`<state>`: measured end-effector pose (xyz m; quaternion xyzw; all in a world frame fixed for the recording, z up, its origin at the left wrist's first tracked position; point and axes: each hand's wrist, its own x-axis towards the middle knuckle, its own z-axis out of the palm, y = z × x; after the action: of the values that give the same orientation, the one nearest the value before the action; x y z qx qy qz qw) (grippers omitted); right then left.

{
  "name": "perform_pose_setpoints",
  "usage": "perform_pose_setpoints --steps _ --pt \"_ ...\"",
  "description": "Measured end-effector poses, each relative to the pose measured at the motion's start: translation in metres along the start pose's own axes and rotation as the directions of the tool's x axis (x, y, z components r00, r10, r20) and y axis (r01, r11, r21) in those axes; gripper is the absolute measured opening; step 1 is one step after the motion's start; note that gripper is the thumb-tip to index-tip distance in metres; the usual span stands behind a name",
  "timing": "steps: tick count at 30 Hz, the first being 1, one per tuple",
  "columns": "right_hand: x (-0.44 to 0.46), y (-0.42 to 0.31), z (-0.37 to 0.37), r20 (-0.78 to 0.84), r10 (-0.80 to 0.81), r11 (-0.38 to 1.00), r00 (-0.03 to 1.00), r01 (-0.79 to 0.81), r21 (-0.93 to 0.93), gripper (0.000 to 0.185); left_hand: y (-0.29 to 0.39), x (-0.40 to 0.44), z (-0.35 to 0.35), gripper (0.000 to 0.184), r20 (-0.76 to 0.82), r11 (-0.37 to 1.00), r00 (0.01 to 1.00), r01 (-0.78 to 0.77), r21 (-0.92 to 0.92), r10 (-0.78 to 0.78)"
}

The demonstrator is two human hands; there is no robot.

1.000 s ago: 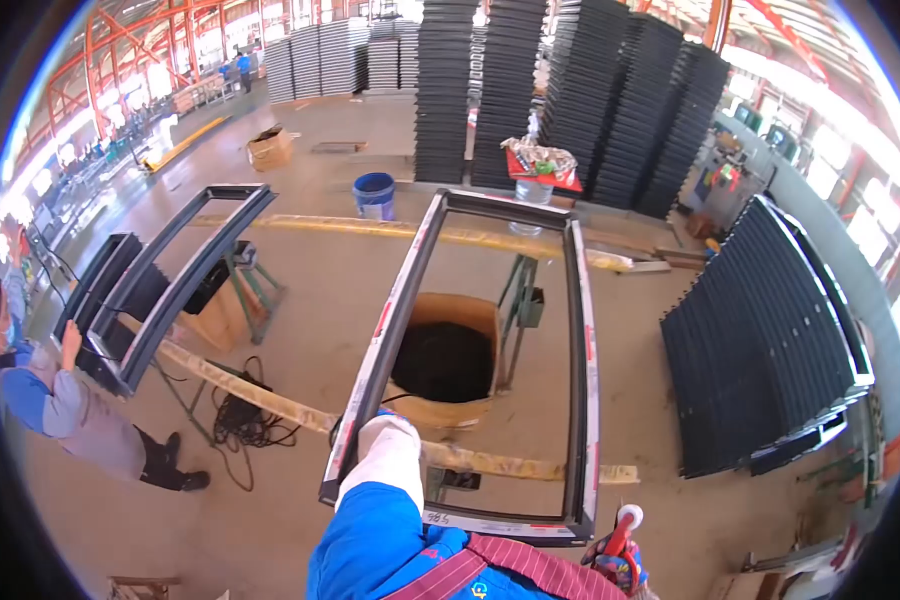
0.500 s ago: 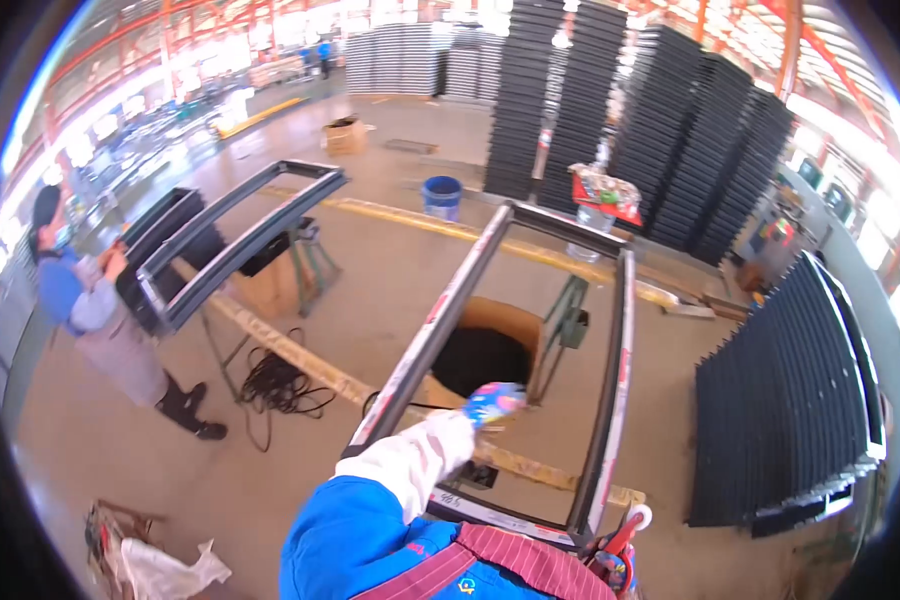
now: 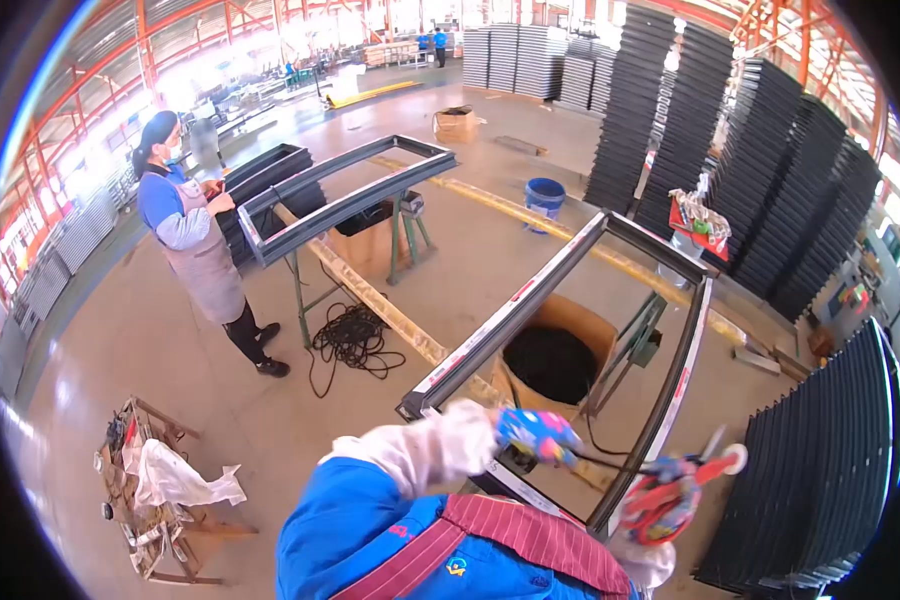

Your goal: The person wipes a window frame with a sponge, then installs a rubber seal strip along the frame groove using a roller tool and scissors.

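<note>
My left hand [image 3: 542, 436], in a colourful patterned glove, is closed around a thin black strip [image 3: 602, 458] above the near end of a dark rectangular frame [image 3: 530, 300]. The strip stretches toward my right hand [image 3: 660, 510], and another length loops down inside the frame. At the frame's near right corner, my right hand, also gloved and blurred, is wrapped round a red tool [image 3: 705, 472] with a white round end. Its exact kind is hard to make out. Below the frame opening stands a cardboard box [image 3: 598, 335] filled with black coiled strip [image 3: 550, 362].
A co-worker [image 3: 198, 230] stands at left by a second frame [image 3: 345, 200]. Yellowish beams [image 3: 380, 305] support the frames. Black cord [image 3: 353, 337] lies on the floor. A blue bucket [image 3: 545, 197], tall stacks of dark frames [image 3: 635, 110] and a cluttered stand [image 3: 160, 490] surround the area.
My left hand has moved right and nearer to me, with black strip now showing from it. My right hand and the red tool have risen into view. The camera has turned left.
</note>
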<state>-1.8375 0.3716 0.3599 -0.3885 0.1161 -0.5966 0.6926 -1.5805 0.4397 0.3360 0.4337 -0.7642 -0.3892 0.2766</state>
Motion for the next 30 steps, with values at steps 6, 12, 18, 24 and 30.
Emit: perform_pose_setpoints --steps 6,12,18,24,30 --pt "0.062 -0.05 -0.129 -0.116 0.104 0.981 0.988 -0.083 0.174 0.012 0.034 -0.107 -0.066 0.023 -0.121 0.976 0.968 0.216 -0.034 -0.218" --pt "0.121 -0.063 -0.152 0.5 0.243 0.938 0.831 -0.333 0.097 0.017 0.067 -0.165 -0.056 0.017 -0.356 0.847 0.775 0.426 -0.317 -0.523" --pt "0.159 0.048 -0.114 0.248 0.729 0.675 0.638 -0.608 -0.419 0.044 0.05 -0.133 0.007 0.021 -0.797 0.698 0.327 -0.387 -0.603 -0.507" --pt "0.053 0.097 -0.151 0.271 0.864 0.504 0.425 -0.729 -0.463 0.058 0.065 -0.11 0.052 0.024 -0.796 0.771 0.252 -0.211 -0.601 -0.551" --pt "-0.011 0.074 -0.148 0.358 0.828 0.535 0.433 -0.8 -0.27 0.064 0.05 -0.04 0.118 0.026 -0.508 0.741 0.624 0.176 -0.648 -0.593"
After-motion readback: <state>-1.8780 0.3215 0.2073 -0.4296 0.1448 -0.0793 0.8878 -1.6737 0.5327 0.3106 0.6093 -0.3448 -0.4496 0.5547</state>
